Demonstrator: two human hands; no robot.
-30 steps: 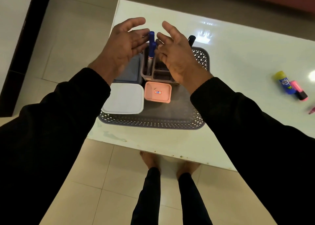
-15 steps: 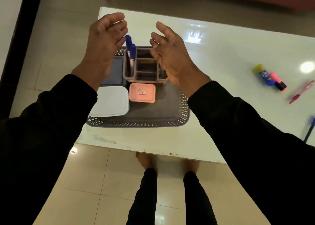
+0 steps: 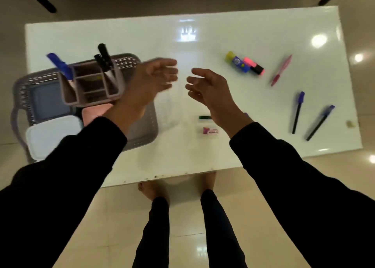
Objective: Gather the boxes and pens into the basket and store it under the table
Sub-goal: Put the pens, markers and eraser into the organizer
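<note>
A grey perforated basket [image 3: 132, 61] sits at the table's left end. It holds a pen organiser [image 3: 91, 85] with blue and black markers, a white box [image 3: 52, 135], a grey box [image 3: 48, 103] and a pink box [image 3: 92, 112]. My left hand [image 3: 154, 78] hovers open over the table, just right of the basket's far corner. My right hand [image 3: 209, 87] is open over the table's middle. Loose on the right lie a glue stick [image 3: 236, 61], a pink highlighter [image 3: 253, 65], a pink pen [image 3: 281, 70] and two blue pens [image 3: 297, 111] [image 3: 320, 122].
A small eraser [image 3: 210, 130] and a green marker [image 3: 205, 117] lie near my right wrist. The white table [image 3: 182, 156] ends at its front edge above my feet. Tiled floor surrounds it, with dark furniture legs at the far corners.
The view and both hands have swung right, away from above the basket toward the table's middle. More loose pens have come into view. Both hands stay empty.
</note>
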